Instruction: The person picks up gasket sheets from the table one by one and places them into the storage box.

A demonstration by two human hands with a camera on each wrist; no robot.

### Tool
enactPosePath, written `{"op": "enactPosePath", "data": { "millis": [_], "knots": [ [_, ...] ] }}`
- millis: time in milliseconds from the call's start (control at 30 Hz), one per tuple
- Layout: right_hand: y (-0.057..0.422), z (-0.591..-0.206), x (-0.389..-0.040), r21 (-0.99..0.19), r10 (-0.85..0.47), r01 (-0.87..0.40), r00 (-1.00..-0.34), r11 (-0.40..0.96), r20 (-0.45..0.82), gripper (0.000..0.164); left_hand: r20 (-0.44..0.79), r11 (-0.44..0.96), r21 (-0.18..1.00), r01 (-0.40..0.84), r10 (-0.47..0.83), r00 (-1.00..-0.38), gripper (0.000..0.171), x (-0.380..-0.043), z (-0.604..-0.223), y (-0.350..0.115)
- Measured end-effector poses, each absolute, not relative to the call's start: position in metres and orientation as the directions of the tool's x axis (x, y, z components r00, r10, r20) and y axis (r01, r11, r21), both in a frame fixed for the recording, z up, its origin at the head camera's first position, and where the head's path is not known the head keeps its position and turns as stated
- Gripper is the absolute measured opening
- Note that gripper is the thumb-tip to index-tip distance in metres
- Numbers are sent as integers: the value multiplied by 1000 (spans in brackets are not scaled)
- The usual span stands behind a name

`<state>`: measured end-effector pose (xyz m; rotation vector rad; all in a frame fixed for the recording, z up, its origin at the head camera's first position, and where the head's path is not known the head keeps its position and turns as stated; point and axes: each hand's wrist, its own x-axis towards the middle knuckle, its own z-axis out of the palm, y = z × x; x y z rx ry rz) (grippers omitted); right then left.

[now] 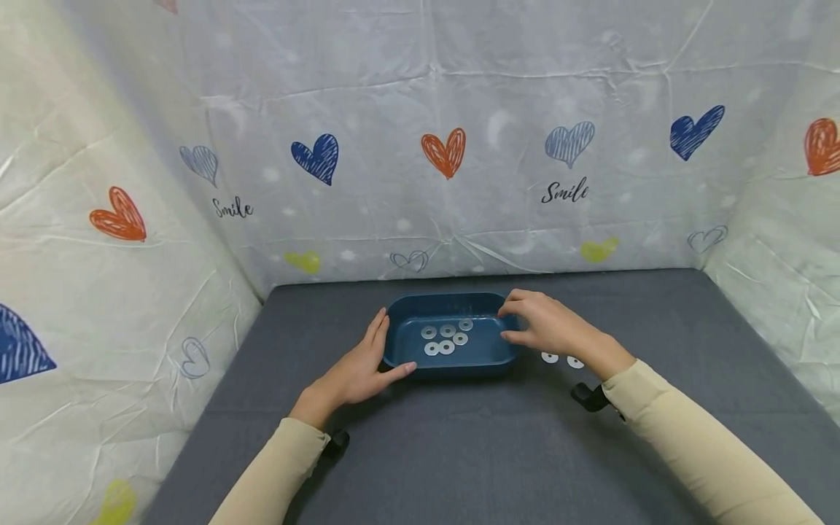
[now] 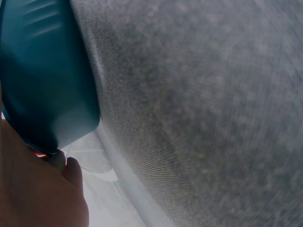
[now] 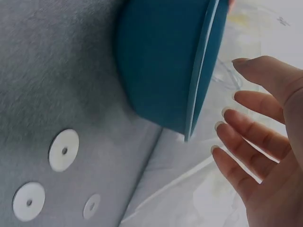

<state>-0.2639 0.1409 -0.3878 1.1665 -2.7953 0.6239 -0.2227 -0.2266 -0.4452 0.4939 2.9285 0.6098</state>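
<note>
A blue rectangular tray sits on the table, with several flat metal washers lying loose inside it. My left hand holds the tray's left end, thumb over the near rim and fingers along the left side. At the right end, my right hand hovers over the rim, thumb and fingers apart. The right wrist view shows nothing between the fingers, which are spread and slightly bent beside the tray wall. Washers also lie flat on the table, right of the tray.
A dark grey cloth covers the table. Pale curtains with printed hearts enclose its back and sides. Dark wrist mounts stick out below both sleeves.
</note>
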Motion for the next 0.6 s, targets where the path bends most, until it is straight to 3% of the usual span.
{"op": "enactPosePath", "data": {
  "millis": [600],
  "knots": [
    [180, -395, -258, -373, -645, -681, -726, 630, 237, 33, -30, 864, 407, 297, 337, -941, 118, -222, -445, -227]
  ]
}}
